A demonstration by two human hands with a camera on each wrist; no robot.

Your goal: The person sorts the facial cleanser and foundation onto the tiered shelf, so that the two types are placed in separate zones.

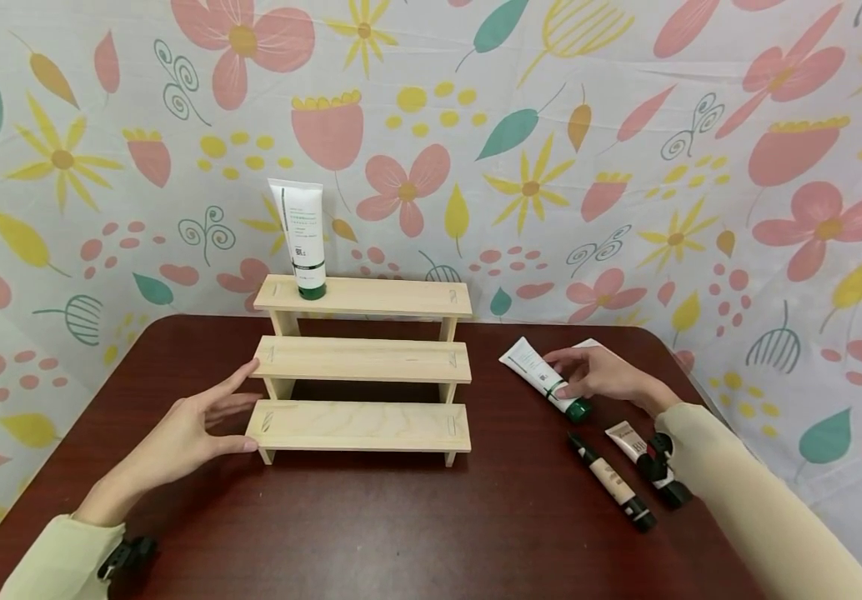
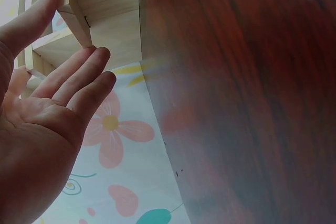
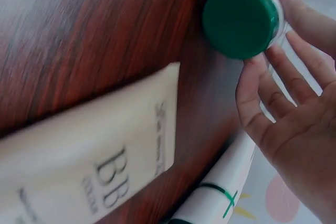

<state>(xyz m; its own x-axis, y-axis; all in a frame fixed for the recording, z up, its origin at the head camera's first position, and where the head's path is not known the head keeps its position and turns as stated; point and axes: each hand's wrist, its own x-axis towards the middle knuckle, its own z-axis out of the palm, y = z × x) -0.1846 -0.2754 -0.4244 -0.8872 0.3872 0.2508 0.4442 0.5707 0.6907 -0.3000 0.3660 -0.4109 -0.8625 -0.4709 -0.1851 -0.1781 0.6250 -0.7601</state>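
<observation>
My left hand touches the left end of a three-step wooden display rack, thumb at the lowest board and index finger at the middle one, its fingers fairly straight. To the right of the rack, my right hand grips a white squeeze tube near its green cap; the tube slants with its cap toward me. A similar white tube stands cap-down at the left of the top board. Under the right hand's side lies another white tube with a green line, mostly hidden in the head view.
A beige BB cream tube with a black cap lies by the right sleeve, partly covered by the wrist. Left of it is a slim beige tube with black ends. The dark red table meets a flower-patterned cloth behind.
</observation>
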